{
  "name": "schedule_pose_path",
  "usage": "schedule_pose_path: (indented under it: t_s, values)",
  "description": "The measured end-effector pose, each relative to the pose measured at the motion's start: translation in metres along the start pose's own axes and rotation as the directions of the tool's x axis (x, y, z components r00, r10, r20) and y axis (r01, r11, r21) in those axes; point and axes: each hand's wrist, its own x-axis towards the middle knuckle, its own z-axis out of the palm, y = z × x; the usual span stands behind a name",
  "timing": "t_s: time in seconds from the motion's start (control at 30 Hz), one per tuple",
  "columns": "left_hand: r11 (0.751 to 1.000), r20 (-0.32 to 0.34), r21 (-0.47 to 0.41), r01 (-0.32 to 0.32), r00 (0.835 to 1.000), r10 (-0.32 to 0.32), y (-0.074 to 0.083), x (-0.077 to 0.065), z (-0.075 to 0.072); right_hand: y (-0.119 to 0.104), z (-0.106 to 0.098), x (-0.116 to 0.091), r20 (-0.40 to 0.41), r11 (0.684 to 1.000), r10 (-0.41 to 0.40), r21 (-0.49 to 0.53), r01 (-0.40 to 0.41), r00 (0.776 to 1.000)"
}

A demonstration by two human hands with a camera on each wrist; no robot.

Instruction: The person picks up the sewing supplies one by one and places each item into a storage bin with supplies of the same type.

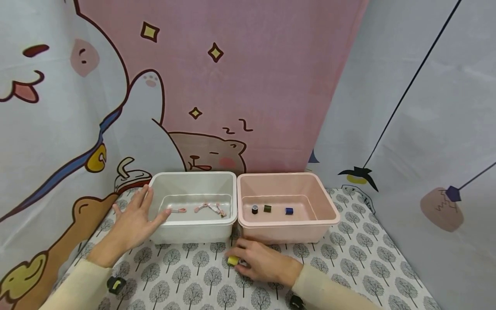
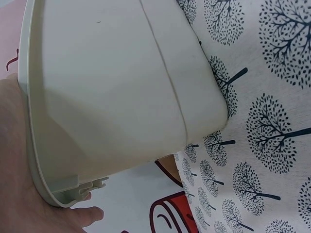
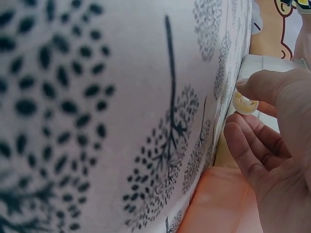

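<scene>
My right hand [image 1: 263,262] pinches a small yellow thread spool [image 1: 233,260] low over the cloth, in front of the two bins. In the right wrist view the spool's round pale end [image 3: 245,103] shows between thumb and fingers. My left hand [image 1: 133,221] rests at the left front corner of the white bin [image 1: 193,232], fingers stretched along its side and thumb over the rim. Inside that bin lie thin pink-and-white looped bands [image 1: 209,209]. The pink bin [image 1: 286,232] holds a dark spool [image 1: 254,209], a green spool [image 1: 267,209] and a blue spool [image 1: 289,211].
Both bins stand side by side at the back of a table covered with a tree-print cloth [image 1: 182,275]. A cartoon-printed curtain [image 1: 271,86] hangs right behind them, and pale fabric [image 1: 426,129] closes off the right side.
</scene>
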Motion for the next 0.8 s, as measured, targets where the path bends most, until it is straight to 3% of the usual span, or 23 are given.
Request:
schedule_pose_path:
  t_s: [0.8]
  values:
    - [1.000, 0.002, 0.003, 0.005, 1.000, -0.005, -0.001, -0.001, 0.000, -0.012, -0.023, -0.007, -0.081, 1.000, 0.022, 0.023, -0.020, 0.996]
